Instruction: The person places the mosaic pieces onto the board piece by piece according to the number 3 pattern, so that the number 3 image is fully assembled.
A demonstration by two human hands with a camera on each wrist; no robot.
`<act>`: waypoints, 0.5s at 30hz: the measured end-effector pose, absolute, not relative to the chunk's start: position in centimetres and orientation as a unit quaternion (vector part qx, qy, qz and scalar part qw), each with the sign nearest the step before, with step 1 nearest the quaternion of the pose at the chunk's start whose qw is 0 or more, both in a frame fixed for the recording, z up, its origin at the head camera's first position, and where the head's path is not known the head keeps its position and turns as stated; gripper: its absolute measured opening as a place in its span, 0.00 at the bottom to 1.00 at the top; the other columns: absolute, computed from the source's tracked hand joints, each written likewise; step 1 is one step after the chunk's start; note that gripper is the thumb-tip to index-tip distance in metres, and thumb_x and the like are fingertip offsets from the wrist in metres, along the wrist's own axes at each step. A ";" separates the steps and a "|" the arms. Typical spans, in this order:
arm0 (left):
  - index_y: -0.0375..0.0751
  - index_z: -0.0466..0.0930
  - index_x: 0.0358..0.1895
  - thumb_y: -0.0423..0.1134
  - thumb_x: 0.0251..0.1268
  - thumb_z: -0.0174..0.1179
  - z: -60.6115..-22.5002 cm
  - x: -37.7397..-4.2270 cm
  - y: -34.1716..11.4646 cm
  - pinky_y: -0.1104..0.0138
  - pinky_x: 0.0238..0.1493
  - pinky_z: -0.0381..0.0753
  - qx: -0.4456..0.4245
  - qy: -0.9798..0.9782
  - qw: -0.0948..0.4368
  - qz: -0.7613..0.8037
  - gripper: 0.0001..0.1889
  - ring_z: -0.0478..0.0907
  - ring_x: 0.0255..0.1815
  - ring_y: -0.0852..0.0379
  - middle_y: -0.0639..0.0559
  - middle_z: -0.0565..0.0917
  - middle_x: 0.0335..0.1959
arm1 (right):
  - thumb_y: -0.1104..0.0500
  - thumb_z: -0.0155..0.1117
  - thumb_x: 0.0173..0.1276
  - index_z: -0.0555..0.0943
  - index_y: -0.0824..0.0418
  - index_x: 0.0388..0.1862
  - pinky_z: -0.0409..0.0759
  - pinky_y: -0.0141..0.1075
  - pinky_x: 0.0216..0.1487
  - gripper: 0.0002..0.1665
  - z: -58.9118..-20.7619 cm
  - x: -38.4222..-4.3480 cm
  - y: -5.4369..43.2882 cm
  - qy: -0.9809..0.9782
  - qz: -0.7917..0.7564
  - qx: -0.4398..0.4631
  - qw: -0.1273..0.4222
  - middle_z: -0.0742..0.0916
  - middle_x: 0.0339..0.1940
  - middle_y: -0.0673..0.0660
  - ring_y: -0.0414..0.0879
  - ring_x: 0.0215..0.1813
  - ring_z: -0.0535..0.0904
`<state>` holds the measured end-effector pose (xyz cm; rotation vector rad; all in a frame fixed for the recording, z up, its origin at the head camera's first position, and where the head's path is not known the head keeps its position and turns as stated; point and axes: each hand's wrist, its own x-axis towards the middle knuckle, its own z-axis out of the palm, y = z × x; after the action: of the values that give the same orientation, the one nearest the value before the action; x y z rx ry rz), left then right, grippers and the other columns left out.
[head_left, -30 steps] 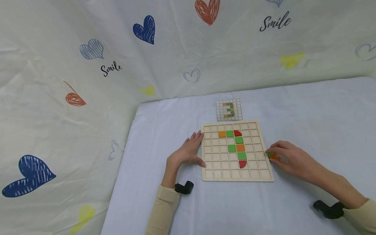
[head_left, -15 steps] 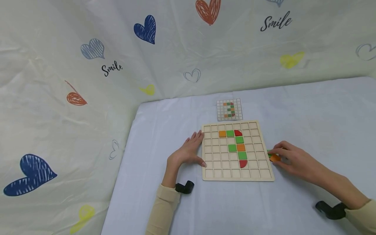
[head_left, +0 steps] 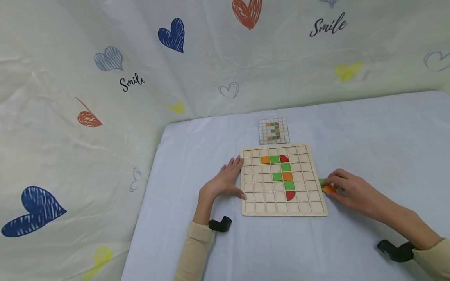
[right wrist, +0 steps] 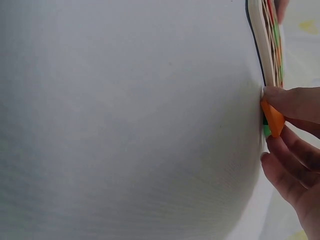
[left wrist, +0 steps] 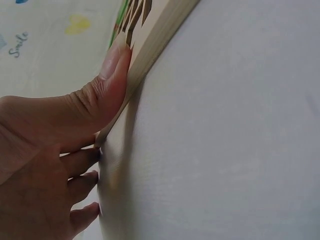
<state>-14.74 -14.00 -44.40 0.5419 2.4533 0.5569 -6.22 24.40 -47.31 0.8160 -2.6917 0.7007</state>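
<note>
A square wooden grid board (head_left: 253, 209) lies on the white cloth, with orange, green and red tiles set in some of its cells. My left hand (head_left: 225, 181) rests along its left edge, fingers spread; in the left wrist view the thumb (left wrist: 112, 82) lies over the rim. Beside the right edge, my right hand (head_left: 353, 191) pinches an orange tile (head_left: 329, 189) between thumb and fingers. The right wrist view shows this orange tile (right wrist: 273, 119) tilted. Close to the board's edge is a green tile (head_left: 321, 182), partly covered by the fingers.
Behind the board lies a small paper card (head_left: 262, 137) printed with a coloured grid pattern. A white curtain (head_left: 197, 78) with hearts and "Smile" lettering hangs at the back and left. Black wrist cameras sit on both forearms, the left camera (head_left: 220, 224) near the board's front left corner.
My right hand has shifted slightly right, and more of the orange and green tiles shows. Over the last half second it barely moves. My left hand stays on the board's edge.
</note>
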 end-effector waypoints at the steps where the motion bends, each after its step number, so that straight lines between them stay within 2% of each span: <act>1: 0.42 0.38 0.85 0.47 0.48 0.82 -44.4 -14.7 -14.0 0.55 0.86 0.37 0.202 0.915 0.280 0.208 0.68 0.32 0.87 0.51 0.50 0.38 0.87 | 0.71 0.86 0.37 0.88 0.59 0.37 0.77 0.18 0.35 0.25 -47.3 -6.3 24.4 -0.921 0.241 0.281 0.122 0.83 0.37 0.47 0.38 0.34 0.78; 15: 0.42 0.38 0.85 0.47 0.49 0.82 -44.4 -14.8 -14.1 0.54 0.86 0.36 0.206 0.914 0.278 0.211 0.68 0.32 0.87 0.50 0.50 0.38 0.87 | 0.72 0.87 0.35 0.86 0.59 0.36 0.71 0.17 0.30 0.26 -47.5 -6.4 24.4 -0.911 0.254 0.296 0.134 0.83 0.36 0.48 0.34 0.31 0.72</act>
<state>-14.79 -14.11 -44.43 0.5524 2.4534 0.5658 -6.42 24.40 -47.53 0.8571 -2.6416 0.7363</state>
